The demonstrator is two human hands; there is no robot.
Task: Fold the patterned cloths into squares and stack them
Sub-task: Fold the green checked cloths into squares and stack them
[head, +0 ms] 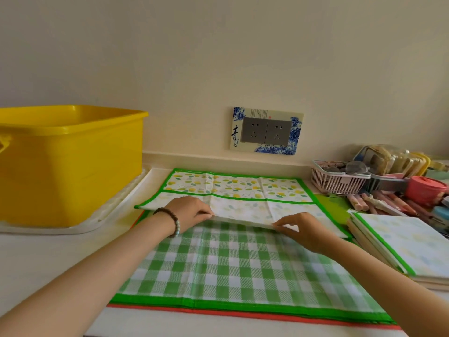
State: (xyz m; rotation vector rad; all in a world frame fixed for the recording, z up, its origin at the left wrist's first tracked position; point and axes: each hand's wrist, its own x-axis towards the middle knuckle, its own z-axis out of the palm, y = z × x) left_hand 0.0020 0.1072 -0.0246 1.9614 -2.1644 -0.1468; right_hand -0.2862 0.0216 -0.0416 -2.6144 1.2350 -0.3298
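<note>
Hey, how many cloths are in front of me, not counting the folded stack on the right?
3: the leaf-print cloth at the back, half folded; the green checked cloth under it; a red-edged cloth peeking out beneath that. More may lie hidden underneath.

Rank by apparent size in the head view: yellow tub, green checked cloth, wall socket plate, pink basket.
1. green checked cloth, nearest the camera; lead over the tub unsure
2. yellow tub, cut off at left edge
3. wall socket plate
4. pink basket, partly hidden
</note>
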